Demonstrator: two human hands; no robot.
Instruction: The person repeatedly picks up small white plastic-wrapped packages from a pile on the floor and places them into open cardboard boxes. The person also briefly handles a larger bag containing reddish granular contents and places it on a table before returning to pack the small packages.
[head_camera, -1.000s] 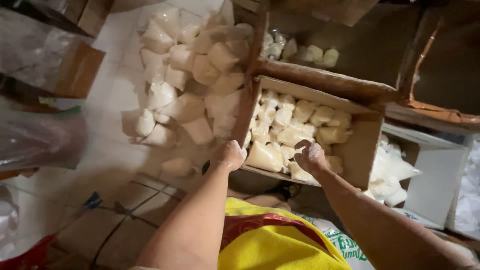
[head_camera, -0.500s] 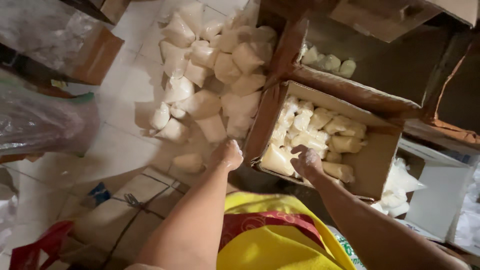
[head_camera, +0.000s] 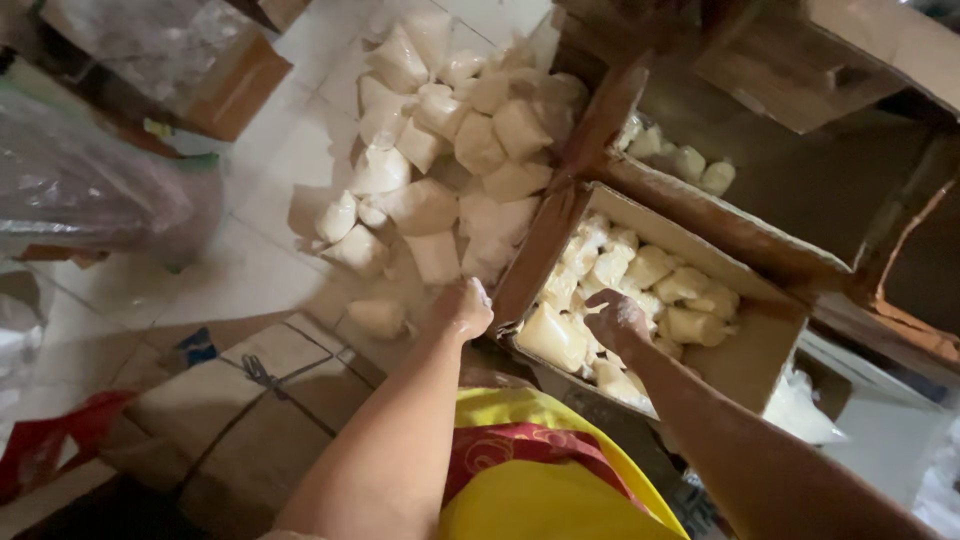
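Here we see our left hand (head_camera: 463, 307) closed into a loose fist just outside the near flap of an open cardboard box (head_camera: 760, 350), with something small and white pinched at the fingertips; what it is we cannot tell. Our right hand (head_camera: 617, 321) reaches inside that box, fingers curled down onto the cream-coloured sealed pouches (head_camera: 640, 275) packed there, touching them near the front left corner. Whether it has actually closed around one pouch, we cannot tell, since the back of the hand hides the fingers.

To the left of the box, a loose heap of the same pouches (head_camera: 450, 150) lies on the pale tiled floor (head_camera: 250, 270), well spread and overlapping. Behind the first box a second cardboard box (head_camera: 700, 200) stands open with a few more pouches (head_camera: 680, 160) at its bottom. A sealed carton (head_camera: 230, 410) tied with string sits at lower left, and a clear plastic bag (head_camera: 90, 190) lies at the far left.
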